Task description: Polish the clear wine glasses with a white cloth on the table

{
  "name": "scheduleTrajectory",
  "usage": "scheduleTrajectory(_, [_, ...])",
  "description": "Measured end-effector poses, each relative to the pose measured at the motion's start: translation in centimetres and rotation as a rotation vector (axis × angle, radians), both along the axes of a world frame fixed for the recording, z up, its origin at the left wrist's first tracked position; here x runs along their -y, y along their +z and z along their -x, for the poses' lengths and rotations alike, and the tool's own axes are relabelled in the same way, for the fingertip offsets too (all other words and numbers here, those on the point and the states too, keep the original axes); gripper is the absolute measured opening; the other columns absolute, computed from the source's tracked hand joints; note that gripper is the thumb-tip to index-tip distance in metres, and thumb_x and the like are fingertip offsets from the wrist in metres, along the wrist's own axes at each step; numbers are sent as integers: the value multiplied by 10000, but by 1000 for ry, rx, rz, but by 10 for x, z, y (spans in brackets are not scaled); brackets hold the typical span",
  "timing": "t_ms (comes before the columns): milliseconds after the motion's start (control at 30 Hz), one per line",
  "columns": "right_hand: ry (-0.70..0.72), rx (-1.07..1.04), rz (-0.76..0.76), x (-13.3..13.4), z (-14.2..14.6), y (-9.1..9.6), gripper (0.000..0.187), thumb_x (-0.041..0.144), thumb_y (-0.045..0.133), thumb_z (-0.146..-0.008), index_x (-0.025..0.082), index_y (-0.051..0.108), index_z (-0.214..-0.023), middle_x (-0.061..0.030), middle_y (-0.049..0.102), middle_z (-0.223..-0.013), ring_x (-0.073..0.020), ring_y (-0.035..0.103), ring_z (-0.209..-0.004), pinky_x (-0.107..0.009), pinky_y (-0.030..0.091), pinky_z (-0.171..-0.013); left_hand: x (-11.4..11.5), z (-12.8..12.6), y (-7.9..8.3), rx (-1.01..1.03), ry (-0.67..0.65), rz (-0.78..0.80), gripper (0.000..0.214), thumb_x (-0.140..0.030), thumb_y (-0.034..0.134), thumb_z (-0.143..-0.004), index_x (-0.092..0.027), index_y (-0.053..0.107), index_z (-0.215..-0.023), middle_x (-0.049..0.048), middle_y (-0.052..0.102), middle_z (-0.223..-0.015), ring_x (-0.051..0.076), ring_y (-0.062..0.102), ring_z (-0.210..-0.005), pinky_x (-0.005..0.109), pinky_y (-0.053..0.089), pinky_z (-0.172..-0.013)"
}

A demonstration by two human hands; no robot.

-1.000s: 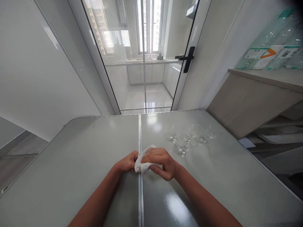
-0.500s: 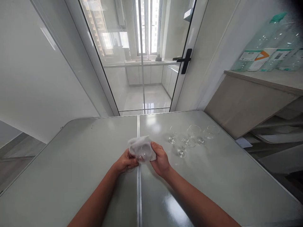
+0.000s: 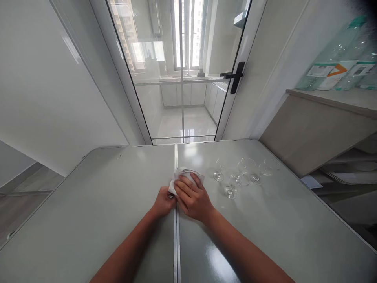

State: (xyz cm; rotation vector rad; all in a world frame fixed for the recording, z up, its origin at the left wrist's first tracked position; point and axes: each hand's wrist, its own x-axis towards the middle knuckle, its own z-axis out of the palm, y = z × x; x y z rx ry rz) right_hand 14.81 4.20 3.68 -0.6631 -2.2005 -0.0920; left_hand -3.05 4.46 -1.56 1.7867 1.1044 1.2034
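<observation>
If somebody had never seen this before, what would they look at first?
Probably the bright white cloth in the middle of the table, with the right hand curled over it and the left hand close beside it. Next, maybe the clear stemmed glasses grouped on the table's right half. The greenish bottles on the shelf at the upper right stand out too.
</observation>
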Motion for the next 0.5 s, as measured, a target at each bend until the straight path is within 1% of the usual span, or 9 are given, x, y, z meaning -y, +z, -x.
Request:
scheduleTrajectory(67, [-30, -88, 84, 1, -2, 5, 267, 178, 559, -937, 198, 704, -1161, -84, 750, -1149, -284, 612, -1208, -520, 337, -1142, 2, -1, 1, -41, 2, -71, 255, -184, 649, -729, -163, 488, -533, -33, 426, -524, 92, 333, -531, 246, 288, -525])
scheduleTrajectory(133, [5, -235, 251, 0, -9, 10, 196, 201, 560, -936, 203, 729, -1034, -76, 755, -1031, -276, 640, -1084, -480, 432, -1020, 5, -2, 5, -58, -9, -86, 223, -189, 675, -750, -158, 554, -564, -34, 448, -534, 93, 343, -535, 244, 292, -543])
scheduleTrajectory(167, [57, -317, 368, -2, -13, 12, 187, 224, 551, -946, 200, 734, -977, -75, 747, -984, -264, 646, -1019, -448, 463, -955, 7, -2, 6, -77, -26, -89, 195, -202, 689, -769, -158, 602, -600, -32, 472, -545, 95, 360, -535, 243, 302, -551])
scheduleTrajectory(233, [188, -495, 660, -5, -21, 15, 259, 293, 521, -979, 190, 728, -863, -61, 716, -870, -227, 640, -851, -378, 493, -808, 9, -2, 10, -110, -67, -69, 135, -243, 721, -800, -165, 690, -694, -16, 537, -587, 106, 415, -546, 243, 328, -573])
scheduleTrajectory(300, [277, -707, 962, -8, -25, 14, 351, 370, 519, -991, 181, 692, -751, -34, 651, -736, -184, 582, -689, -317, 467, -658, 10, -2, 13, -114, -90, -34, 125, -286, 755, -804, -176, 736, -748, 2, 591, -625, 119, 464, -561, 247, 348, -591])
scheduleTrajectory(333, [293, -836, 1088, -10, -24, 13, 374, 402, 533, -983, 179, 668, -716, -21, 614, -688, -168, 544, -636, -298, 442, -606, 10, -2, 14, -104, -94, -17, 141, -305, 765, -804, -180, 742, -741, 7, 599, -624, 124, 474, -561, 249, 353, -594])
scheduleTrajectory(400, [305, -1112, 1249, -11, -17, 8, 372, 455, 566, -956, 178, 645, -721, -11, 582, -667, -156, 503, -604, -279, 419, -560, 10, -2, 16, -76, -100, 8, 209, -348, 748, -830, -182, 733, -705, 11, 593, -594, 134, 480, -554, 255, 361, -597])
scheduleTrajectory(467, [325, -1321, 1322, -9, -6, 4, 353, 484, 568, -940, 175, 653, -792, -27, 606, -719, -168, 523, -634, -283, 439, -564, 8, -3, 17, -45, -114, 37, 306, -400, 680, -892, -175, 718, -687, 20, 599, -574, 147, 501, -558, 264, 383, -611])
scheduleTrajectory(500, [332, -1379, 1337, -8, -1, 3, 356, 495, 552, -941, 176, 656, -824, -37, 619, -745, -177, 537, -650, -290, 449, -567, 7, -3, 17, -29, -118, 52, 358, -424, 636, -923, -169, 712, -684, 30, 612, -581, 155, 519, -568, 268, 394, -620])
